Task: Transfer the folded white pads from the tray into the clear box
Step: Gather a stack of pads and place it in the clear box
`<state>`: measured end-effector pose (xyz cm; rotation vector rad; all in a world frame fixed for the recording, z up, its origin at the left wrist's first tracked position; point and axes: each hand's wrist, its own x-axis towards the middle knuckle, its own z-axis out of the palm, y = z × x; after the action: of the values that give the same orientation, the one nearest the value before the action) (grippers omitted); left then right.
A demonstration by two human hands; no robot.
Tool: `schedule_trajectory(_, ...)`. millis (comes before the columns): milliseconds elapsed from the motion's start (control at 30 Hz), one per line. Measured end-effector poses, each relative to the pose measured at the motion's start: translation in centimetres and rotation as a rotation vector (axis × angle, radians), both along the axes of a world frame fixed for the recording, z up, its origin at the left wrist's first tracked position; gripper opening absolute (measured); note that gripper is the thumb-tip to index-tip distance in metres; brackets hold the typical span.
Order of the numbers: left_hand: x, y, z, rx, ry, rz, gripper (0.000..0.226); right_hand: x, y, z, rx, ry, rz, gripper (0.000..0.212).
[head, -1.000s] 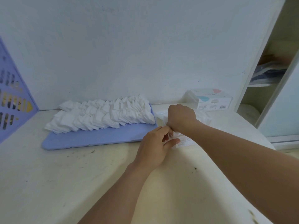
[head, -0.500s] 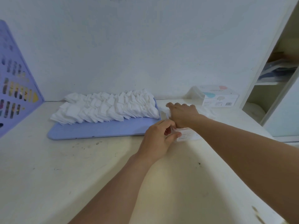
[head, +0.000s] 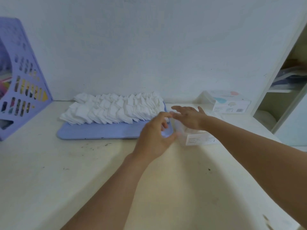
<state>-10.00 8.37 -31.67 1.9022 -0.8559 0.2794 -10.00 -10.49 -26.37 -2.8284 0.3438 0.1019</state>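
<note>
Head view: two hands, left hand [head: 153,135] and right hand [head: 188,117]; one tray [head: 99,131].

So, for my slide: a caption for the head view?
Both hands hover between pad-laden tray and clear box.

Left hand [head: 155,135] loosely curled — right hand [head: 188,117] spread flat

We saw a cream worktop [head: 49,180], speckled with dark marks, running back to a pale wall [head: 149,47]. At its left edge stood a lilac file holder [head: 25,90] with cut-out slots. Near the back right corner lay a white carton [head: 230,103] printed with coloured shapes. Beyond the right edge stood an open shelf unit [head: 282,97].
</note>
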Motion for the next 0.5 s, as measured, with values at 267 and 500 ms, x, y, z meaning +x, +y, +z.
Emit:
schedule_trajectory(267, 5.2, 5.8, 0.4, 0.464, 0.043, 0.012, 0.024, 2.6, 6.6, 2.8, -0.123, -0.274, 0.126, 0.057)
schedule_trajectory(500, 3.5, 7.7, -1.4, 0.272, 0.121, 0.053, 0.022, 5.2, 8.9, -0.4, -0.292, -0.160, 0.041, 0.033)
